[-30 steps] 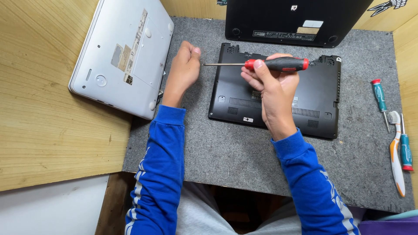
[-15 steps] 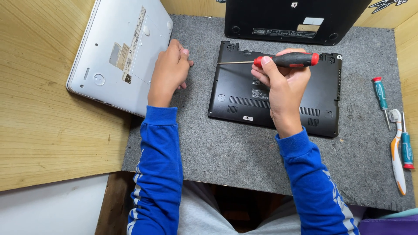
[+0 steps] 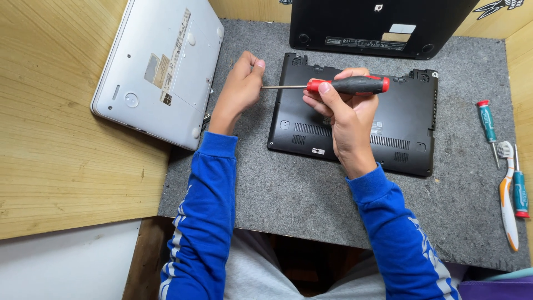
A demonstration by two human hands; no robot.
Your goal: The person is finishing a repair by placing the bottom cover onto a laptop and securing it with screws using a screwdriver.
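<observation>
While your right hand (image 3: 347, 119) grips a red-and-black screwdriver (image 3: 333, 85) above the black laptop base (image 3: 408, 119), your left hand (image 3: 240, 89) pinches its tip, fingers curled.

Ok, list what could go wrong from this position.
1. The screwdriver tip sits in the left hand; a push from the right hand could jab the fingers.
2. Any small part pinched there may drop onto the grey mat and be hard to spot.

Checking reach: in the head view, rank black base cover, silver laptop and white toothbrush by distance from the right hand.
From the right hand:
1. Black base cover, directly beneath it.
2. White toothbrush, far right on the mat.
3. Silver laptop, upside down, far left.
</observation>
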